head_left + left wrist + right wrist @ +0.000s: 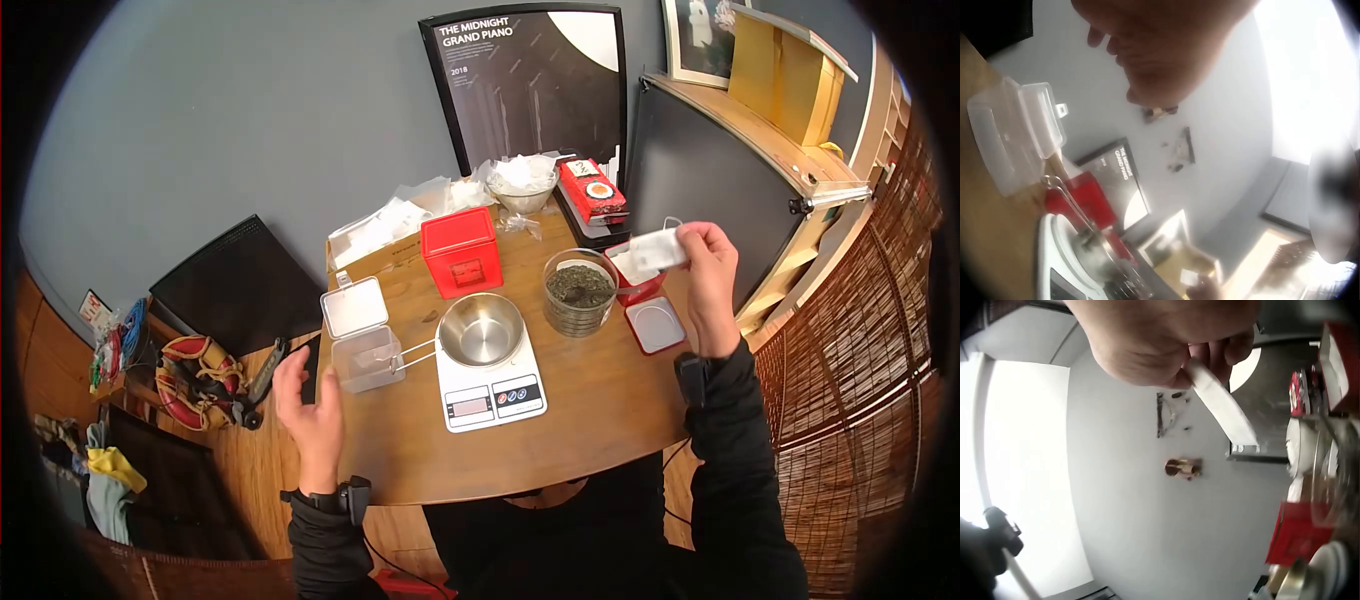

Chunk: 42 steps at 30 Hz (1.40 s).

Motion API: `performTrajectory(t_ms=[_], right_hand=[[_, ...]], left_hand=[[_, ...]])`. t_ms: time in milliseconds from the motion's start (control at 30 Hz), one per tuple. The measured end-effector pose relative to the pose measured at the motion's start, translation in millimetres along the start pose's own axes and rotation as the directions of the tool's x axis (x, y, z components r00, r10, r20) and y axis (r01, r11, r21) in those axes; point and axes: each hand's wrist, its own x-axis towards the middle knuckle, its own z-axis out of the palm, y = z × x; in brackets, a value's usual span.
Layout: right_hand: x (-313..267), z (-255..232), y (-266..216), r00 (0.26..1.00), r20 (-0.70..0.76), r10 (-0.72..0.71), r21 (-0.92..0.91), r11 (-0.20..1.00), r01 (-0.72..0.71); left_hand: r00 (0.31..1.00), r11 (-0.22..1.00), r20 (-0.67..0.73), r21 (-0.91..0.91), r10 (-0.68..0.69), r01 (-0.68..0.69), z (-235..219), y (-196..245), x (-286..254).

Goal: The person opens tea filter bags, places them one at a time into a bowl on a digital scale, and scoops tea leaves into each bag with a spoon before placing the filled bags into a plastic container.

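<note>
My right hand (708, 270) pinches a small white pouch (655, 250) with a thin string loop, held above an open red tin (640, 292) of white contents. In the right wrist view the pouch (1225, 412) looks thin and flat. Left of it stands a clear jar (572, 325) of dried dark-green leaves. My left hand (312, 415) hangs in the air with nothing in it, fingers spread, beside a clear plastic box (365, 365) with its lid up. A metal pan (482, 330) sits on a white digital kitchen scale (490, 400), its wire handle toward the box.
A lidded red tin (462, 255) stands behind the scale. The red tin's lid (656, 325) lies at the table's right. Plastic bags, a bowl of white bags (523, 185) and a red package (595, 190) line the back. A dark panel (720, 170) rises at right.
</note>
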Motion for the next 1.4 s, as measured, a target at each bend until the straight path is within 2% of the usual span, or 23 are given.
performTrajectory(t_ms=[67, 133, 200, 367, 633, 667, 733, 800, 833, 867, 900, 933, 967, 1000, 1033, 1067, 1133, 1200, 1233, 1267, 1333, 1367, 1400], right_hand=[[-24.7, 8.6, -15.9, 0.982, 0.163, 0.096, 0.143, 0.982, -0.119], [-50.1, 23.2, -17.5, 0.965, 0.248, 0.085, 0.200, 0.970, -0.137], [-74.4, 39.2, -23.5, 0.917, 0.346, 0.199, 0.136, 0.956, -0.259], [-114.0, 75.4, -23.9, 0.835, 0.461, 0.299, 0.110, 0.915, -0.388], [-135.6, 90.0, -10.4, 0.767, 0.527, 0.366, 0.092, 0.873, -0.479], [-135.8, 88.6, -11.0, 0.770, 0.523, 0.365, 0.095, 0.873, -0.478], [-136.6, 86.3, -12.4, 0.697, 0.564, 0.442, 0.081, 0.811, -0.580], [-136.9, 83.8, -11.0, 0.718, 0.557, 0.418, 0.105, 0.822, -0.560], [-137.0, 82.0, -9.7, 0.735, 0.552, 0.394, 0.125, 0.832, -0.540], [-137.0, 79.3, -7.0, 0.734, 0.553, 0.393, 0.125, 0.832, -0.540], [-136.9, 76.3, -3.2, 0.746, 0.611, 0.267, 0.136, 0.892, -0.430], [-137.0, 75.9, -3.2, 0.736, 0.663, 0.137, 0.155, 0.936, -0.314], [-138.2, 77.2, -5.4, 0.736, 0.663, 0.138, 0.155, 0.936, -0.315], [-140.5, 79.2, -10.3, 0.728, 0.686, 0.006, 0.167, 0.972, -0.165], [-142.1, 79.7, -13.7, 0.698, 0.705, -0.123, 0.182, 0.983, -0.012], [-143.4, 77.7, -12.4, 0.700, 0.703, -0.123, 0.182, 0.983, -0.010], [-148.4, 74.0, -6.8, 0.561, 0.818, 0.130, 0.005, 0.973, -0.232], [-153.7, 75.4, -4.5, 0.570, 0.801, 0.184, -0.006, 0.954, -0.299], [-155.8, 76.4, -3.4, 0.574, 0.783, 0.241, -0.018, 0.930, -0.366], [-157.6, 77.5, -1.0, 0.574, 0.783, 0.239, -0.017, 0.931, -0.364], [-160.9, 80.5, 3.2, 0.648, 0.726, 0.232, -0.009, 0.944, -0.329], [-163.1, 83.8, 1.9, 0.650, 0.724, 0.232, -0.008, 0.944, -0.329], [-166.0, 88.8, -0.3, 0.726, 0.651, 0.222, 0.039, 0.945, -0.324]], left_hand=[[1.000, 1.000, 0.004, 0.008, 0.025, -0.025, 4.5, 29.6, -4.1], [0.959, 0.959, 0.069, -0.090, 0.274, -0.267, 14.1, 58.5, -12.1], [0.918, 0.911, 0.083, -0.181, 0.388, -0.369, 29.2, 89.4, -19.5], [0.850, 0.855, 0.233, -0.354, 0.473, -0.379, 64.5, 131.1, -33.2], [0.849, 0.829, 0.192, -0.400, 0.492, -0.390, 92.2, 124.0, -49.5], [0.877, 0.841, 0.180, -0.420, 0.446, -0.342, 93.9, 121.1, -52.7], [0.900, 0.849, 0.171, -0.440, 0.400, -0.293, 95.4, 117.4, -59.1], [0.963, 0.828, 0.193, -0.559, 0.187, -0.049, 96.5, 115.8, -64.5], [0.963, 0.828, 0.192, -0.559, 0.187, -0.049, 95.0, 113.4, -68.9], [0.935, 0.735, 0.354, -0.636, 0.005, 0.237, 92.5, 110.3, -74.0], [0.839, 0.574, 0.524, -0.647, -0.144, 0.502, 91.1, 107.0, -76.9], [0.840, 0.574, 0.523, -0.646, -0.147, 0.502, 91.3, 102.6, -77.8], [0.806, 0.481, 0.573, -0.671, -0.146, 0.564, 92.1, 97.9, -78.4], [0.770, 0.382, 0.622, -0.684, -0.138, 0.621, 92.7, 95.8, -79.1], [0.769, 0.381, 0.625, -0.683, -0.136, 0.623, 92.3, 97.1, -79.3], [0.753, 0.319, 0.643, -0.690, -0.141, 0.649, 91.5, 99.3, -78.1], [0.740, 0.257, 0.657, -0.698, -0.142, 0.669, 89.5, 102.8, -73.3], [0.694, 0.242, 0.698, -0.652, -0.177, 0.718, 87.5, 105.1, -69.5], [0.695, 0.242, 0.697, -0.654, -0.176, 0.717, 88.3, 104.6, -70.1], [0.744, 0.278, 0.632, -0.691, -0.215, 0.667, 90.2, 103.7, -71.4], [0.789, 0.318, 0.563, -0.722, -0.247, 0.615, 89.7, 104.4, -69.3], [0.936, 0.693, 0.307, -0.637, -0.172, 0.337, 86.1, 107.0, -65.7], [0.997, 0.925, 0.078, -0.380, 0.020, 0.012, 83.0, 109.5, -63.2]])
